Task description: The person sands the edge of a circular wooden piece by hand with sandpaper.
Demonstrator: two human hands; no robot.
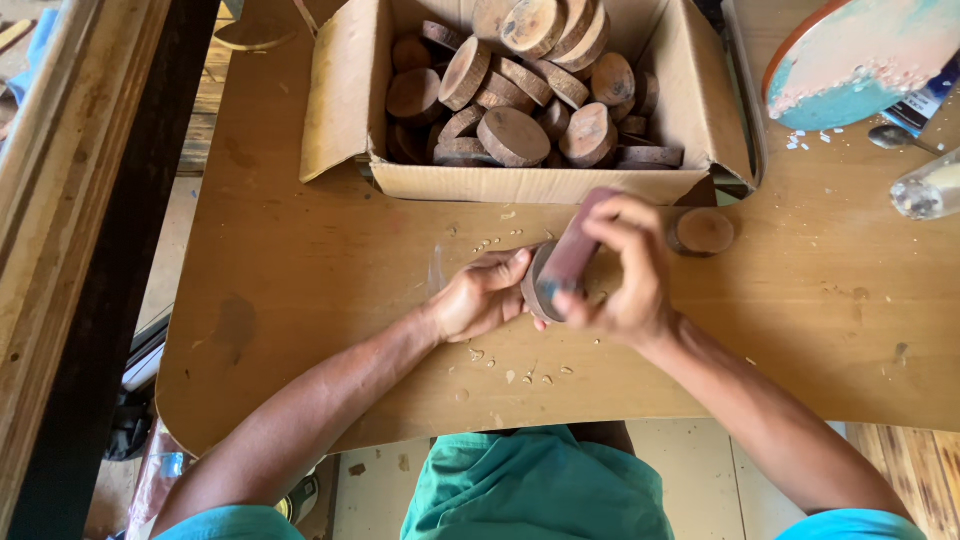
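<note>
Tabletop (300,300): left hand (480,298) grips half-hidden wood disc (533,287); right hand (625,270) fingers clasp sanding block (572,250).

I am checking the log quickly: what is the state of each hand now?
Left hand: closed on a round wood slice.
Right hand: closed on a reddish-brown sanding strip, pressed on the slice.

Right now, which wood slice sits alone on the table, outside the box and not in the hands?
The round wood slice lying flat on the table, right of the right hand. The others are piled in the cardboard box, or held by the left hand.
</note>
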